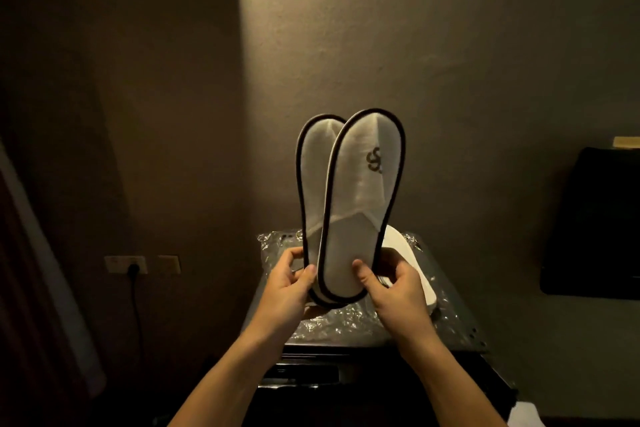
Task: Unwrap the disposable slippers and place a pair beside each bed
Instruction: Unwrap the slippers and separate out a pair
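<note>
I hold two white slippers with dark trim upright in front of me, toes up, fanned apart. The front slipper (pixel 360 191) bears a dark logo; the rear slipper (pixel 313 177) sits behind it to the left. My left hand (pixel 289 282) pinches the heel of the rear slipper. My right hand (pixel 391 288) grips the heel of the front one, thumb on its face. Below them, clear plastic wrapping (pixel 339 321) lies crumpled on a dark cabinet (pixel 460 329). Another white slipper (pixel 420 284) lies on the wrapping behind my right hand.
A plain wall stands right behind the cabinet. A wall socket (pixel 126 264) with a black cable plugged in is at the lower left. A dark panel (pixel 592 222) hangs on the wall at the right. A light edge of fabric (pixel 45 270) runs along the left.
</note>
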Demonstrator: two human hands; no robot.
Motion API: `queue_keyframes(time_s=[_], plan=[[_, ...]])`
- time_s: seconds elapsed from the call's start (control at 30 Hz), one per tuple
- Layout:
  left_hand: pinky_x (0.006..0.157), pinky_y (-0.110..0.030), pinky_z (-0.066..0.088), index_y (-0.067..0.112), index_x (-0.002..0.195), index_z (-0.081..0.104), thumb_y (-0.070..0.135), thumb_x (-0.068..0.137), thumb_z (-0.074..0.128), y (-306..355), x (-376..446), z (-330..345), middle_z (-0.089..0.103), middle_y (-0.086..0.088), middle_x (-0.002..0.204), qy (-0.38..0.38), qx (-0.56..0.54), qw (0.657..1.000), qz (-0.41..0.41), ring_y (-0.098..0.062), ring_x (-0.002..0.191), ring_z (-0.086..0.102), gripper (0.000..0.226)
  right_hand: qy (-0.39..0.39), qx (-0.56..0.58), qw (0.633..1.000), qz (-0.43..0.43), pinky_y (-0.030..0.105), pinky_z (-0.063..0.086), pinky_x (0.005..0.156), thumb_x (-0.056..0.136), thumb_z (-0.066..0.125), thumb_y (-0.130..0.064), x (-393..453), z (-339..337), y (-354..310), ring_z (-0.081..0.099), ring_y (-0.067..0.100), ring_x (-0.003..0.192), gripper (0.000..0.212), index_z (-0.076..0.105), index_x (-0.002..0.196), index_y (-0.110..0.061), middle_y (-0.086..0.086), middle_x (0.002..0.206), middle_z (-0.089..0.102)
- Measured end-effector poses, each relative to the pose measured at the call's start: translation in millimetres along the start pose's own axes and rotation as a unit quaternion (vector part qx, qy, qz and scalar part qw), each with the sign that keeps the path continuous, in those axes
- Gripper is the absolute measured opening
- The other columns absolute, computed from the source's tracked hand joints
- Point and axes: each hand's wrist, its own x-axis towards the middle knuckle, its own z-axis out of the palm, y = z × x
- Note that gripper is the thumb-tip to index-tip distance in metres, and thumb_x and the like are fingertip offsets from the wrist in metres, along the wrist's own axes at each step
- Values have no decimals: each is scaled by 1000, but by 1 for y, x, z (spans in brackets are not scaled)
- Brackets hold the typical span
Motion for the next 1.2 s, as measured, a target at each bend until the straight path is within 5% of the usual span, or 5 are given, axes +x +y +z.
queue_keyframes(time_s=[0.23,0.4,0.57,0.77,1.2], plan=[[77,-49,61,32,117,69,26,106,47,4,-5,5,76,-13,109,-32,-32,997,-63,-32,92,75,26,-55,76,996,-3,24,60,86,92,68,-9,-3,1,-5,75,12,101,21,70,112,-9,1,106,80],[80,-50,62,37,115,72,59,96,42,1,-12,11,77,-5,111,-54,-50,996,-59,-29,103,74,42,-66,88,994,12,23,60,82,89,72,-8,-2,3,-1,76,14,101,24,72,113,-8,0,106,80],[65,-27,60,19,125,65,14,92,65,-6,-10,19,78,-9,106,23,-44,998,50,-18,91,77,34,-12,52,999,-10,16,55,76,94,64,-24,0,5,3,74,5,89,18,77,99,-12,-3,95,81],[88,-50,57,15,116,64,17,98,57,-4,-9,8,78,-10,104,67,-186,980,-12,-23,88,76,20,59,6,997,-55,16,55,82,93,67,4,4,-14,8,74,7,96,27,79,100,-19,-6,98,80],[79,-54,62,15,118,64,12,101,51,-3,-27,-6,79,-10,105,-5,-190,979,-75,-34,104,72,22,-1,6,1000,-29,24,59,86,95,57,10,-7,-28,-5,72,8,96,35,78,96,-18,-5,98,79]])
